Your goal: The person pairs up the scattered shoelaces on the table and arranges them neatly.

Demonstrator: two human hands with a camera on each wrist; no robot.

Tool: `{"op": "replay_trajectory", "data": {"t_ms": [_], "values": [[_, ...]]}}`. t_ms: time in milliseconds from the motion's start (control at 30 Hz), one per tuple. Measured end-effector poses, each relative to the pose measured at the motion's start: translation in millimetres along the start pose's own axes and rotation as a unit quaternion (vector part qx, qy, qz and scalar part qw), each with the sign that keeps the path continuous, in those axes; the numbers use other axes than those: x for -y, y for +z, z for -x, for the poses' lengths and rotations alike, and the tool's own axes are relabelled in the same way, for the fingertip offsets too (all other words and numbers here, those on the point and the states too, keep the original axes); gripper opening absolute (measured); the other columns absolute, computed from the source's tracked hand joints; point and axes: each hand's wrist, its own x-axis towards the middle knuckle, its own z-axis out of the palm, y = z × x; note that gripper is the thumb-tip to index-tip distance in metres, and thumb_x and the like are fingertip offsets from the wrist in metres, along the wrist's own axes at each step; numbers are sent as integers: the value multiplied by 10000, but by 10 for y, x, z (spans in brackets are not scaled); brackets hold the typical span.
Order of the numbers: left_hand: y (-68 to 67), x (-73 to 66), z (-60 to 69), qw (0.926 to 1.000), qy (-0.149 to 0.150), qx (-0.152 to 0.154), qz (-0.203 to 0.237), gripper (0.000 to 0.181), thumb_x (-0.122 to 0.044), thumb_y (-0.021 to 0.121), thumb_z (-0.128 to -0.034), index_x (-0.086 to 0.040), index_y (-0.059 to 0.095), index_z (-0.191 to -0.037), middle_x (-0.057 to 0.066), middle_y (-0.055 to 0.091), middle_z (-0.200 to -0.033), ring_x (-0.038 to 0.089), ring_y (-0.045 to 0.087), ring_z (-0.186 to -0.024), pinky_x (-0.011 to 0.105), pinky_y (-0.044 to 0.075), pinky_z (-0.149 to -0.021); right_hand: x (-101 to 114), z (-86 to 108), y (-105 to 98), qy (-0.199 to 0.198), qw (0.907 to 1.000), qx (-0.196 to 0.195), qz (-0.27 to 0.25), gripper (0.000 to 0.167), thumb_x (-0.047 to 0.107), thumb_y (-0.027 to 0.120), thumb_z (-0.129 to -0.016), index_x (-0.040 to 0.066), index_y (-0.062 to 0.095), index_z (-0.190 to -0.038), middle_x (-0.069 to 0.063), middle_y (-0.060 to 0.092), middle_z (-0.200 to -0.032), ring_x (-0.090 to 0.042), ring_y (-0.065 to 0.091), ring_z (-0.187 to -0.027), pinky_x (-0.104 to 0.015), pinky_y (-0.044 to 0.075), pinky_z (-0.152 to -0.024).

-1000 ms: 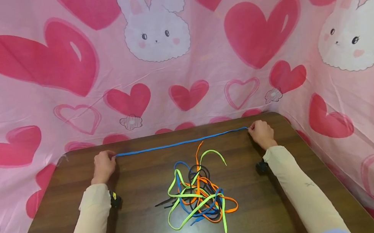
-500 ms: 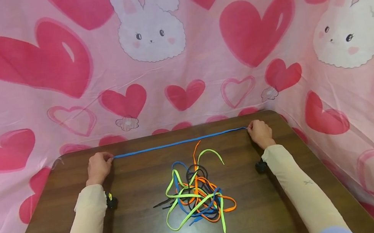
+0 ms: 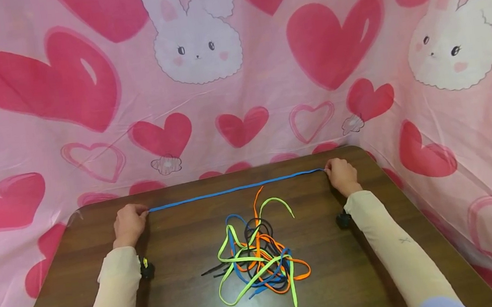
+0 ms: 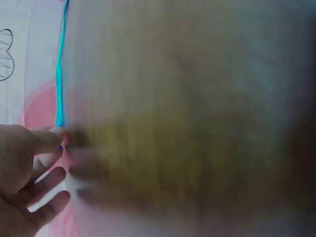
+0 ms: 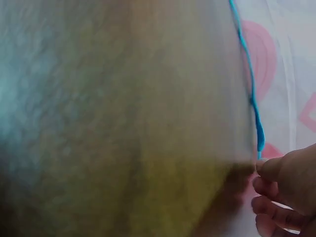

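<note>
Head view: a blue lace (image 3: 236, 189) runs nearly straight across the far part of the brown tabletop (image 3: 190, 301), its left end pinched by the left hand (image 3: 129, 222) and its right end by the right hand (image 3: 342, 175); whether its middle touches the wood cannot be told. Nearer the wearer, between the forearms, lies a tangle of yellow-green, orange, black and blue laces (image 3: 249, 259), apart from both hands. Pink fabric (image 3: 203, 97) printed with hearts and rabbits rises behind. Left wrist view: thumb and forefinger close on the lace just short of its tip, the remaining fingers bent and spread apart; the tabletop is blurred. Right wrist view: thumb and forefinger meet at the lace's other end, the remaining fingers curled below, away from the lace.
</note>
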Motion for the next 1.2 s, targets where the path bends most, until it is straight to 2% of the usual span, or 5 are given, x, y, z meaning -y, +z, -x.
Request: {"op": "replay_trajectory", "data": {"t_ms": [467, 600, 867, 1000, 1200], "values": [[3, -522, 148, 9818, 1615, 544, 838, 233, -56, 693, -943, 49, 722, -1148, 224, 742, -1061, 347, 719, -882, 522, 576, -790, 557, 229, -312, -862, 9872, 572, -1213, 201, 87, 616, -953, -3, 750, -1074, -152, 738, -969, -293, 653, -842, -466, 532, -753], [71, -993, 354, 9624, 2087, 1211, 1247, 203, -72, 696, -953, 35, 735, -1122, 126, 763, -958, 159, 687, -762, 342, 573, -685, 795, 420, -304, -1912, 9527, 1857, -1462, 127, 17, 660, -930, -12, 757, -1007, -75, 741, -905, -169, 625, -801, -342, 527, -735], [152, -1801, 822, 9026, 2818, 2887, 1502, 169, -117, 654, -990, -6, 751, -1072, 54, 738, -833, 133, 642, -676, 238, 500, -608, 1148, 848, -197, -2487, 8288, 4572, -2056, 197, -52, 763, -850, -1, 741, -1039, -96, 731, -920, -122, 667, -783, -244, 560, -700], [128, -2010, 897, 8882, 2874, 3307, 1381, 150, -112, 655, -991, -12, 756, -1037, 86, 725, -756, 177, 656, -625, 235, 477, -575, 1291, 1023, -155, -2424, 8125, 4967, -1852, 216, -26, 831, -796, 49, 752, -983, -77, 724, -880, -104, 636, -729, -227, 542, -666], [-26, -2227, 944, 8977, 2808, 3172, 1207, 149, -116, 666, -980, -14, 745, -1055, 5, 726, -773, 55, 601, -565, 251, 507, -640, 1515, 1242, -46, -2917, 8167, 4780, -1391, 124, -37, 786, -825, 83, 759, -820, 38, 694, -716, -12, 573, -601, -181, 500, -585]]}}
